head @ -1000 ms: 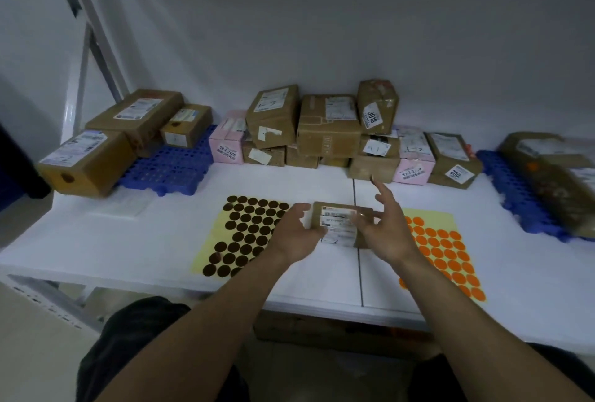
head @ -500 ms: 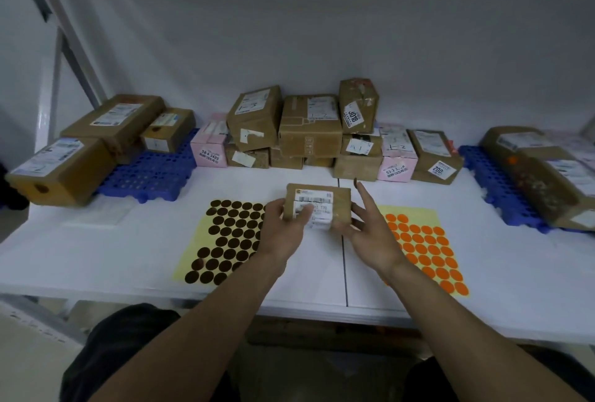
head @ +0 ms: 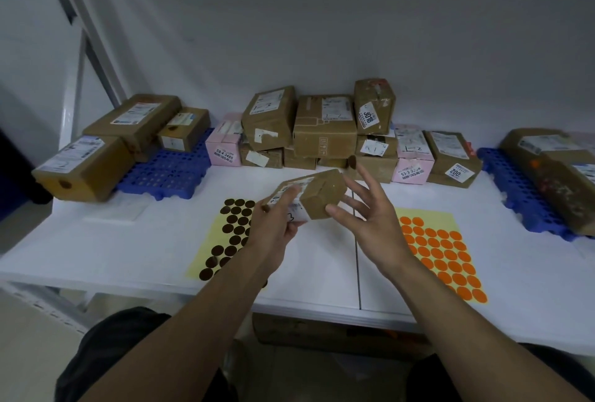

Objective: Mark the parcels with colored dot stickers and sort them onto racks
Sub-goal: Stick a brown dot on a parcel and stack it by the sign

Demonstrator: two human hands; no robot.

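The left hand (head: 273, 228) grips a small brown parcel (head: 322, 195), holding it tilted above the white table (head: 128, 250), label side toward the palm. The right hand (head: 376, 224) is released, fingers spread, just beside the parcel's end; whether it touches cannot be told. Below lie 2 sheets: brown dots (head: 231, 228) on the left, orange dots (head: 444, 250) on the right. More parcels (head: 325, 131) are piled at the wall between 2 blue racks (head: 167, 170), which also carry boxes.

brown cardboard parcels (head: 324, 126), a couple pink boxes (head: 224, 145), blue plastic pallets (head: 167, 168), brown dots (head: 232, 228) and orange dots (head: 444, 255) on yellow sheets, white table (head: 135, 247)
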